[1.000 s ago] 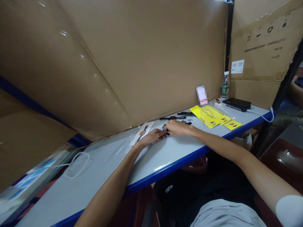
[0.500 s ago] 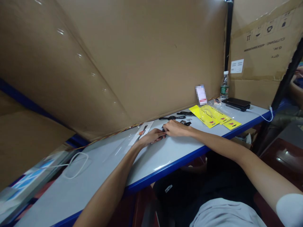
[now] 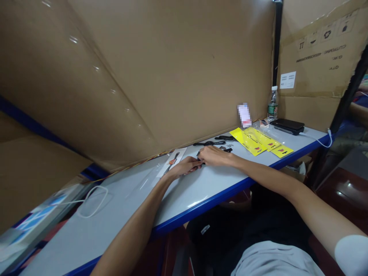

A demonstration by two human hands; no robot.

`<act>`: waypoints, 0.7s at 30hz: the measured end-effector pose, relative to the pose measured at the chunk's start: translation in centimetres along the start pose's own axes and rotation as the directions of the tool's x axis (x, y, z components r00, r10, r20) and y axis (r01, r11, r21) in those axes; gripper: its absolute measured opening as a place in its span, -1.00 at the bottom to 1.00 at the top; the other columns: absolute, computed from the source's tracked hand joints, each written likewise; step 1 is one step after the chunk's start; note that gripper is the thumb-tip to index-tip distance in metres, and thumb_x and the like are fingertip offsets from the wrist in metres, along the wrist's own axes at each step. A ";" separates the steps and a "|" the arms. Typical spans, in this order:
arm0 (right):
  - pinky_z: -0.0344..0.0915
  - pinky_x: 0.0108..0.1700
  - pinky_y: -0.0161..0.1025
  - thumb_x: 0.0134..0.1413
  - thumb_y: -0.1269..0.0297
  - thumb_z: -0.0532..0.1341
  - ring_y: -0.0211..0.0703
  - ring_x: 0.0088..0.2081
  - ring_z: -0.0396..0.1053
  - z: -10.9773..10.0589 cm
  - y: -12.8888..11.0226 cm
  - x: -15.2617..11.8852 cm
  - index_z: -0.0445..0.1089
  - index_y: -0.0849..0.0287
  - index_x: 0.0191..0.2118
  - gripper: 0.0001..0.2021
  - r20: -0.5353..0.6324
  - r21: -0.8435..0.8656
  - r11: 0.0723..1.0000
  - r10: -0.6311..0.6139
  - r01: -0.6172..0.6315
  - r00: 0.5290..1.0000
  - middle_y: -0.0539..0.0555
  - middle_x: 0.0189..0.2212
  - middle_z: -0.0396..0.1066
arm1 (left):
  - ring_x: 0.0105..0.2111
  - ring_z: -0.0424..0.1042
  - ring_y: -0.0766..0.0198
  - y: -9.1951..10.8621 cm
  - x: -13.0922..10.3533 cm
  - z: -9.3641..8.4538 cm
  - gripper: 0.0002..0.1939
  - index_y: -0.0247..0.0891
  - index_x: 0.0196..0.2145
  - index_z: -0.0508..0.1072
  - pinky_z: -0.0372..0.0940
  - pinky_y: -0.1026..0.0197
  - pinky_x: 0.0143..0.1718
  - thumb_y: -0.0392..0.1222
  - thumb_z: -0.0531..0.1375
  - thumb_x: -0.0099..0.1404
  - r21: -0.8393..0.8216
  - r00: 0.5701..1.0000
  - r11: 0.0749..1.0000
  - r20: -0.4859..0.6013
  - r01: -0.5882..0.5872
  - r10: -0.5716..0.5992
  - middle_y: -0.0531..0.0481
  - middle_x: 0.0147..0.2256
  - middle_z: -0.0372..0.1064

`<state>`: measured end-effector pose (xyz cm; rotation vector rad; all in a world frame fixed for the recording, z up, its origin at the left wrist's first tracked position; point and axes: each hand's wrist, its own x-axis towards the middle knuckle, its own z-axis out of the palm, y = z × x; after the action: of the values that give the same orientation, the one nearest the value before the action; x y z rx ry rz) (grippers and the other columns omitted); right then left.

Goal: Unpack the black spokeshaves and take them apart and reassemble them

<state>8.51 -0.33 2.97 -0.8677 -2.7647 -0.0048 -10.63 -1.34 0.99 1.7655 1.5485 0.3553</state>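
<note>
My left hand (image 3: 185, 167) and my right hand (image 3: 212, 156) meet over the middle of the white table (image 3: 191, 191). Both have their fingers closed around a small dark object (image 3: 203, 163), mostly hidden between them and too small to name. Behind my right hand lie a black strap-like item (image 3: 209, 143) and another black piece (image 3: 225, 138). Small metal bits (image 3: 229, 145) are scattered close by. Left of my left hand is a printed card (image 3: 172, 163) showing a tool, with clear plastic around it.
Yellow packages (image 3: 250, 142) lie to the right. Behind them are a propped phone-like screen (image 3: 244, 115), a water bottle (image 3: 273, 105) and a black device (image 3: 287, 124) with a white cable. Another white cable (image 3: 93, 199) curls at the left. Cardboard (image 3: 184, 69) walls the back.
My fingers have shifted very slightly around the small dark object. At the far right edge, another person's arm has moved.
</note>
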 end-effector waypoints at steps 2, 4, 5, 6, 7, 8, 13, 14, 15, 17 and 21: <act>0.18 -0.26 -0.28 0.19 0.53 0.17 -0.11 -0.22 0.47 0.2 0.4 0.1 0.61 0.28 -0.21 -0.76 -0.013 0.026 0.999 -0.024 0.024 1.000 0.26 -0.18 0.59 | -0.66 -0.05 0.43 -0.1 0.0 0.0 -0.51 -0.23 -0.49 0.33 -0.18 0.28 -0.64 0.29 0.26 0.16 -0.022 1.000 1.000 -0.001 -0.010 0.010 0.18 -0.63 0.01; 0.17 -0.27 -0.29 0.19 0.53 0.16 -0.13 -0.23 0.46 0.2 0.6 0.2 0.61 0.26 -0.21 -0.75 -0.020 0.043 0.998 -0.034 0.035 0.999 0.24 -0.20 0.59 | -0.66 -0.05 0.43 -0.2 0.1 0.0 -0.51 -0.24 -0.49 0.34 -0.18 0.29 -0.64 0.28 0.26 0.17 -0.029 1.000 0.999 0.001 -0.012 0.012 0.18 -0.64 0.01; 0.17 -0.27 -0.29 0.19 0.53 0.16 -0.13 -0.24 0.47 0.2 0.6 0.1 0.61 0.27 -0.21 -0.75 -0.016 0.041 0.999 -0.033 0.033 0.999 0.25 -0.20 0.59 | -0.66 -0.05 0.44 -0.2 0.1 0.0 -0.52 -0.24 -0.49 0.35 -0.18 0.30 -0.64 0.27 0.25 0.17 -0.029 1.000 0.999 0.002 -0.012 0.012 0.18 -0.64 0.01; 0.18 -0.26 -0.29 0.20 0.53 0.17 -0.12 -0.24 0.47 0.1 0.5 0.1 0.61 0.28 -0.20 -0.76 -0.011 0.031 0.999 -0.030 0.031 0.999 0.26 -0.19 0.59 | -0.66 -0.06 0.44 -0.2 0.1 0.0 -0.53 -0.24 -0.49 0.35 -0.18 0.30 -0.64 0.26 0.25 0.18 -0.029 1.000 0.999 0.002 -0.013 0.013 0.18 -0.64 0.01; 0.19 -0.25 -0.27 0.21 0.52 0.17 -0.10 -0.23 0.48 0.0 0.3 0.0 0.61 0.30 -0.19 -0.76 -0.007 0.015 1.000 -0.027 0.027 1.000 0.28 -0.18 0.59 | -0.66 -0.06 0.44 -0.1 0.1 0.0 -0.53 -0.24 -0.48 0.35 -0.18 0.31 -0.64 0.25 0.25 0.18 -0.029 1.000 0.999 0.002 -0.012 0.012 0.18 -0.63 0.01; 0.21 -0.23 -0.26 0.21 0.53 0.17 -0.07 -0.21 0.50 -0.1 0.0 0.0 0.61 0.31 -0.18 -0.76 -0.003 -0.005 1.000 -0.026 0.026 1.000 0.31 -0.17 0.59 | -0.66 -0.06 0.44 -0.1 0.1 -0.1 -0.55 -0.24 -0.48 0.35 -0.18 0.32 -0.64 0.23 0.25 0.19 -0.030 1.000 0.999 0.003 -0.012 0.012 0.18 -0.63 0.02; 0.28 -0.14 -0.19 0.24 0.56 0.16 0.03 -0.13 0.53 -0.3 -1.2 -0.2 0.59 0.35 -0.11 -0.75 0.005 -0.047 0.999 -0.005 0.006 1.000 0.38 -0.11 0.58 | -0.66 -0.06 0.44 -0.1 0.0 -0.1 -0.61 -0.25 -0.47 0.36 -0.20 0.30 -0.64 0.15 0.24 0.22 -0.054 1.000 0.998 0.008 -0.013 0.014 0.17 -0.62 0.03; 0.29 -0.14 -0.19 0.25 0.55 0.16 0.04 -0.13 0.53 -0.3 -1.4 -0.2 0.59 0.36 -0.09 -0.75 0.001 -0.040 0.999 0.013 -0.013 1.000 0.39 -0.11 0.57 | -0.66 -0.06 0.44 -0.2 0.0 -0.1 -0.62 -0.25 -0.46 0.36 -0.20 0.30 -0.64 0.15 0.24 0.21 -0.056 1.000 0.998 0.007 -0.015 0.015 0.17 -0.63 0.02; 0.29 -0.15 -0.19 0.25 0.54 0.16 0.05 -0.12 0.53 -0.2 -1.5 -0.2 0.58 0.37 -0.08 -0.75 -0.005 -0.030 0.999 0.036 -0.036 0.999 0.39 -0.11 0.57 | -0.66 -0.06 0.44 -0.3 0.1 -0.1 -0.62 -0.25 -0.46 0.36 -0.20 0.30 -0.64 0.14 0.24 0.21 -0.055 1.000 0.998 0.005 -0.017 0.018 0.17 -0.62 0.03; 0.30 -0.16 -0.19 0.26 0.51 0.17 0.06 -0.12 0.52 -0.2 -1.5 -0.2 0.56 0.38 -0.05 -0.75 -0.013 -0.003 0.996 0.090 -0.090 0.996 0.41 -0.11 0.56 | -0.66 -0.05 0.45 -0.4 0.1 -0.1 -0.61 -0.25 -0.46 0.36 -0.19 0.31 -0.64 0.16 0.25 0.19 -0.047 1.000 0.999 0.005 -0.026 0.026 0.17 -0.62 0.04; 0.23 -0.22 -0.24 0.22 0.51 0.18 0.01 -0.14 0.50 0.1 -0.5 -0.1 0.57 0.32 -0.13 -0.78 0.018 0.055 0.994 0.096 -0.097 0.995 0.34 -0.13 0.57 | -0.66 -0.04 0.44 -0.5 0.2 -0.1 -0.54 -0.25 -0.46 0.36 -0.18 0.30 -0.63 0.24 0.29 0.12 -0.046 0.999 0.998 0.010 -0.032 0.033 0.18 -0.63 0.04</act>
<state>8.31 -0.83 2.89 -0.9892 -2.7203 0.0958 -10.99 -1.08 0.65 1.7565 1.4943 0.3938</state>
